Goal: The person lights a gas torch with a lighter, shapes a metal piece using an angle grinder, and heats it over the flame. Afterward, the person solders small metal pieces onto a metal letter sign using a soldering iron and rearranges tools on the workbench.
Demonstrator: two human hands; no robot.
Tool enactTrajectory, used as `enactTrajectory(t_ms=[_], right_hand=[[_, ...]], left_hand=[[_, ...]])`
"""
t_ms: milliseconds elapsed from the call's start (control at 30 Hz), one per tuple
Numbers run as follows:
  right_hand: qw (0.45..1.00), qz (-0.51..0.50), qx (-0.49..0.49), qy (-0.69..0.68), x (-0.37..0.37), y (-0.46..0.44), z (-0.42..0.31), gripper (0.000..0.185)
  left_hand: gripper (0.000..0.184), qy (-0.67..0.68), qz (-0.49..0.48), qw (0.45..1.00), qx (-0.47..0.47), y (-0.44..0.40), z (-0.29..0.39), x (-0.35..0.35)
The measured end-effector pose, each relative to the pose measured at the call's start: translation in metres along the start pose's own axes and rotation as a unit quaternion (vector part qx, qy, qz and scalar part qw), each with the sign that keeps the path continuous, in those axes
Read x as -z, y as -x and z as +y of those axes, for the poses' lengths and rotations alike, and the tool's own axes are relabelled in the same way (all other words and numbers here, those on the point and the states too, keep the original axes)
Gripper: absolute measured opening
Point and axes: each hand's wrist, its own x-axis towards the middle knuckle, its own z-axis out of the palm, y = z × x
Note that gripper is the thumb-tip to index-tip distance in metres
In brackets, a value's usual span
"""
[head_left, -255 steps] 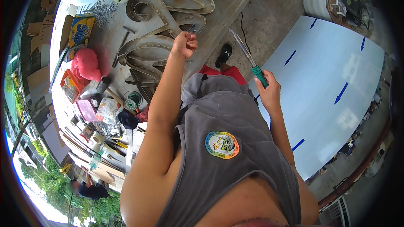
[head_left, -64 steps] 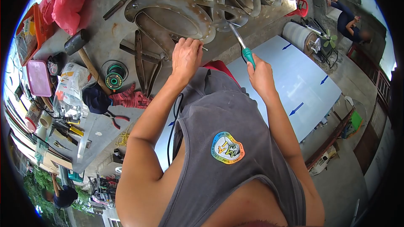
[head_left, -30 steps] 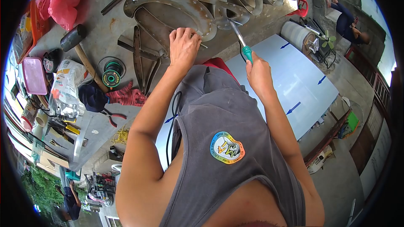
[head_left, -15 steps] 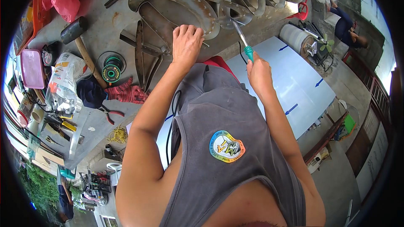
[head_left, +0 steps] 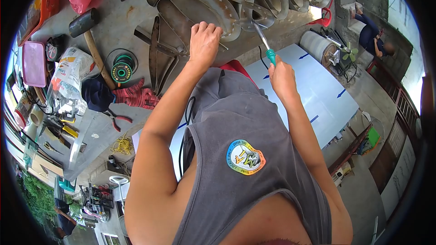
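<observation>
My right hand grips the green handle of a soldering iron. The iron's tip is at the edge of a curved metal letter form; whether it touches is hard to tell. My left hand is closed over the near edge of the same form, fingertips bent down. What it pinches is hidden; a thin pale piece sticks out beside its fingers. Narrow crossed metal strips lie to the left of this hand.
On the metal table are a mallet, a green wire spool, a red glove, pliers and a plastic bag. A white panel with blue arrows lies right. One person sits upper right, another lower left.
Compared with the oldest frame, the iron has moved from beside the table to the metal form, and my left hand rests at a nearer part. Lately the hands have barely moved while the view shifted slightly.
</observation>
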Motion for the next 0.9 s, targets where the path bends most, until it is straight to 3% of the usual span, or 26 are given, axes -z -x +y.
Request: enactTrajectory(t_ms=[900], right_hand=[[0.999, -0.012, -0.004, 0.03, 0.0068, -0.0044, -0.0045, 0.022]], left_hand=[[0.009, 0.02, 0.019, 1.0, 0.001, 0.0001, -0.0033, -0.0024]])
